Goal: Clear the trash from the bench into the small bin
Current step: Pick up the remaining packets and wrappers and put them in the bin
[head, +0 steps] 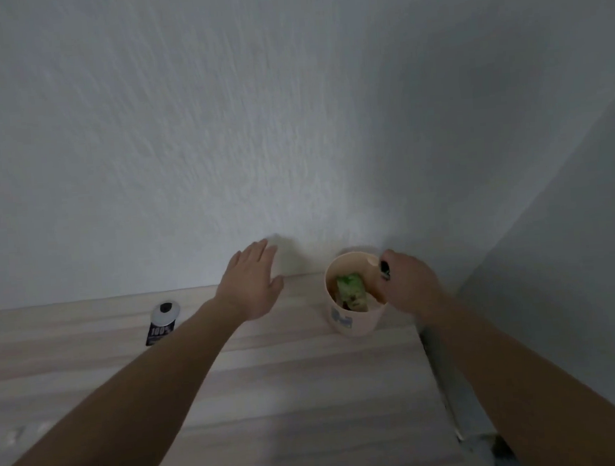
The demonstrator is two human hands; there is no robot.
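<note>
A small beige bin point(357, 321) stands on the pale wooden bench point(275, 401) near the wall corner, with a green wrapper point(352, 291) inside it. My right hand point(407, 280) is over the bin's right rim, fingers curled around a small dark object point(384, 269) whose kind I cannot make out. My left hand point(252, 279) hovers flat and open to the left of the bin, close to the wall, holding nothing. A dark can with a silver top point(161, 323) stands on the bench further left.
A white textured wall point(217, 129) rises right behind the bench. The bench's right edge point(447, 387) drops off beside a grey side wall.
</note>
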